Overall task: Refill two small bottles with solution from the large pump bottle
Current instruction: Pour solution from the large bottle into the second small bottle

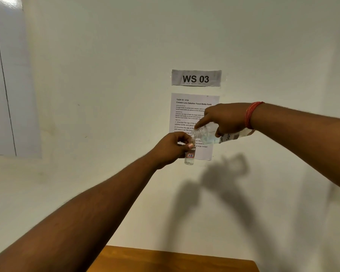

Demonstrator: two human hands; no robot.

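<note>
Nearest me lies the wooden counter (173, 260). My left hand (170, 149) grips the upright small bottle (190, 157); my right hand (227, 118) clamps the tilted large bottle (210, 134), mouth just above it.

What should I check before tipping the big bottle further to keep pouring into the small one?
1. Small bottle held firmly: ok, the left hand pinches it near the neck.
2. Small bottle upright: ok, it hangs about vertical.
3. Large bottle gripped: ok, the right hand wraps its body, tilted mouth-down to the left.
4. Large bottle uncapped: ok, its threaded mouth is bare.
5. Mouths lined up: cannot tell, the left hand's fingers cover the small bottle's opening.
6. Room left in the small bottle: cannot tell, the liquid level is unclear.
</note>
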